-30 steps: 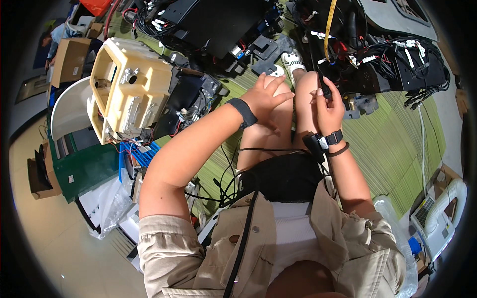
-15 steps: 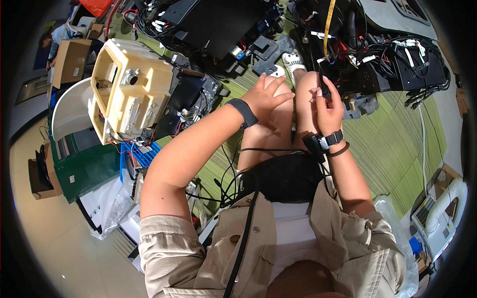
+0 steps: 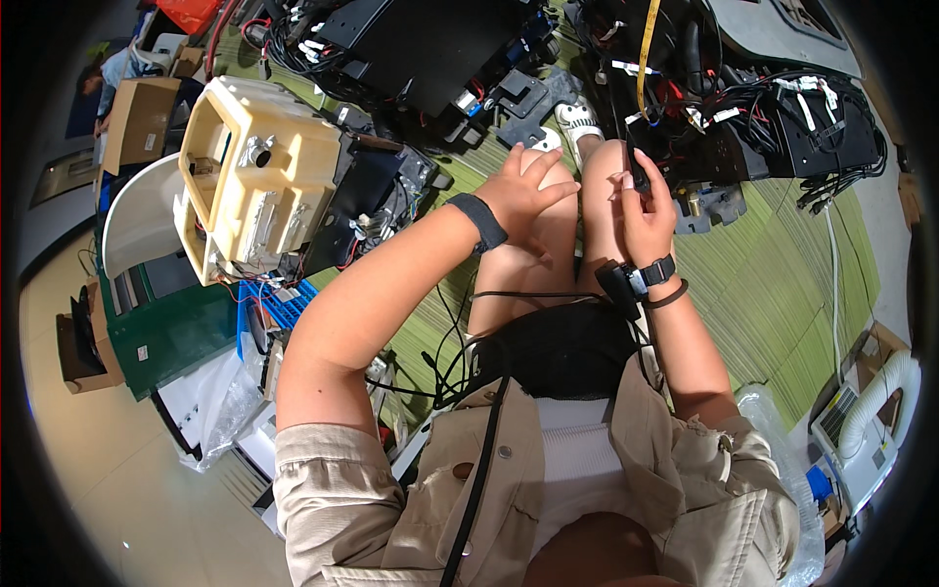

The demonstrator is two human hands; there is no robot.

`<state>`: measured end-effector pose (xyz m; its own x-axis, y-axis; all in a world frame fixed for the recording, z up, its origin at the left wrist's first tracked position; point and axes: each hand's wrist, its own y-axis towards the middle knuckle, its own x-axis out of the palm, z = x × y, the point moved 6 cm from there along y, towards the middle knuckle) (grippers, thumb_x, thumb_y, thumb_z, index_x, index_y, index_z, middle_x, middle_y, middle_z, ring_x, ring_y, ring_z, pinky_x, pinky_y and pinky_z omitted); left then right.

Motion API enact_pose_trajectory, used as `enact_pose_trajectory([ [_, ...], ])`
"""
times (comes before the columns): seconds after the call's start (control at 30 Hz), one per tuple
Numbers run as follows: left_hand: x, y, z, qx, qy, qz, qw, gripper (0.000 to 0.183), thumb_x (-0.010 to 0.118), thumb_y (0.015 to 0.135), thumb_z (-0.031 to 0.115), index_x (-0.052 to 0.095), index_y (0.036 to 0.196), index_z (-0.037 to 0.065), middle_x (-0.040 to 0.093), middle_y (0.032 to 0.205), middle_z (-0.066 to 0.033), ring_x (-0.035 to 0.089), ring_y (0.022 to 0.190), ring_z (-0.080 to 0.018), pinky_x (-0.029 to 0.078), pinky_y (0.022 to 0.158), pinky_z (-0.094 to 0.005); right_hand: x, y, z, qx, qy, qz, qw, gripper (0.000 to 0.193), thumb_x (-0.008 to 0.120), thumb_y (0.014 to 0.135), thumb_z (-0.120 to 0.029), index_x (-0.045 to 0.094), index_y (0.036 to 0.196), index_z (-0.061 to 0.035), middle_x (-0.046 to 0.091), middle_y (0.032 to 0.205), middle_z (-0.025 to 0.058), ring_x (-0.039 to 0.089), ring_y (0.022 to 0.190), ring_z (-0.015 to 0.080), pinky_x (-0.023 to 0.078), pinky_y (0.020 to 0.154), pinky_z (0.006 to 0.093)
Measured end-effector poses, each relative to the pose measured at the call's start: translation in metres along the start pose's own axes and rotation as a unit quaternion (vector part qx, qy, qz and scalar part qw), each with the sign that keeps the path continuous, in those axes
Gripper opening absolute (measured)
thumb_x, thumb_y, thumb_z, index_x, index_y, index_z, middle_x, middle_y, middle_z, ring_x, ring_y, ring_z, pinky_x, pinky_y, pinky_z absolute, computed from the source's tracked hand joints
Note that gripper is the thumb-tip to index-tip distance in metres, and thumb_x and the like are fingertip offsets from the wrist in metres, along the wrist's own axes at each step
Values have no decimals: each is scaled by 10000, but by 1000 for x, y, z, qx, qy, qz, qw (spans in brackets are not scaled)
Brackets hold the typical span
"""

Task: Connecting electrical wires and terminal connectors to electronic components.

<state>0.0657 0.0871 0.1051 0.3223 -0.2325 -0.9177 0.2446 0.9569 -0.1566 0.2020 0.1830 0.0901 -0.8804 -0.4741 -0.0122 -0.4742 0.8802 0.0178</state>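
Note:
My left hand rests on my left knee with its fingers spread apart and nothing in them. A dark band circles that wrist. Over my right knee, my right hand is closed round a slim black tool, its thin end pointing away from me. The fingers hide part of this tool, so its exact kind cannot be told. On my right wrist sits a black strap device, with a dark cable running from it across my lap. Ahead of my right hand lie black wire bundles and a hanging yellow strip.
A cream plastic housing stands at the left, wires beneath it. A large black box lies ahead, and another black unit with cables lies at the right. Green matting covers the floor. A white hose is at far right.

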Motion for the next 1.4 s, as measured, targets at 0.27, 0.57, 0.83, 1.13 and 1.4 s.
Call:
enact_pose_trajectory([
  [0.27, -1, 1, 1, 5, -1, 3, 1000, 970, 793, 421, 488, 394, 1253, 189, 250, 1305, -288, 281, 1169, -489, 198, 972, -585, -1, 0, 2, -3, 5, 3, 1000, 322, 505, 827, 3, 480, 1148, 12, 480, 1194, 137, 595, 836, 142, 493, 652, 230],
  [0.57, -3, 1, 2, 7, -1, 7, 1000, 961, 784, 436, 500, 392, 1254, 183, 246, 1310, -287, 278, 1168, -495, 201, 977, -579, -3, 1, 5, -5, -13, 0, 1000, 318, 508, 831, -6, 486, 1149, -2, 514, 1148, 127, 593, 837, 132, 488, 647, 228],
  [0.83, 0, 0, 0, -8, 8, -7, 1000, 964, 782, 440, 506, 387, 1261, 190, 232, 1322, -279, 263, 1158, -523, 203, 980, -573, 0, 0, 1, -10, 1, -2, 1000, 315, 506, 833, -7, 481, 1146, 4, 486, 1183, 138, 598, 831, 143, 495, 656, 232],
  [1.13, 0, 1, 0, -4, 4, -7, 1000, 968, 782, 439, 505, 386, 1260, 179, 227, 1321, -284, 261, 1166, -510, 192, 981, -578, -1, 0, 4, -4, -3, 4, 1000, 319, 507, 832, -11, 477, 1150, 0, 509, 1154, 128, 596, 824, 132, 495, 646, 231],
  [1.4, 0, 1, 0, -5, 0, -5, 1000, 970, 785, 432, 506, 392, 1256, 179, 232, 1318, -282, 261, 1170, -504, 187, 983, -579, -2, 0, 7, 3, -4, 2, 1000, 330, 507, 832, -13, 472, 1160, -4, 543, 1081, 118, 595, 794, 122, 491, 635, 227],
])
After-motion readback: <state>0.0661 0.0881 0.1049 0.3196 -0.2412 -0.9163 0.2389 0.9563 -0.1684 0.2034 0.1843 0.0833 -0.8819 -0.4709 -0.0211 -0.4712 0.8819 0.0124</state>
